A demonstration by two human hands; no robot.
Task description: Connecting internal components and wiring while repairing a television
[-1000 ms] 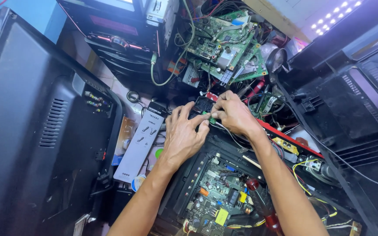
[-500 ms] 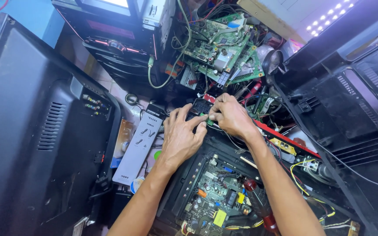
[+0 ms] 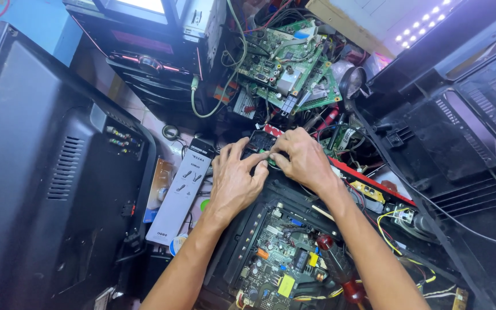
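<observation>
Two hands pressed together on a small black part amid opened electronics.

The small black part (image 3: 261,142) is pinched at the far edge of an opened black chassis (image 3: 242,241), just beyond its circuit board (image 3: 282,261); the left hand (image 3: 233,181) and right hand (image 3: 302,158) are closed on it from both sides, fingertips touching, seemingly to steady it for fine work. A white power strip (image 3: 179,198) lies just left. A large black television back (image 3: 47,172) crowds the left, another black casing (image 3: 460,143) the right. Green boards (image 3: 285,66) and tangled wires are piled beyond. A red-handled screwdriver (image 3: 340,270) rests near the right forearm.
</observation>
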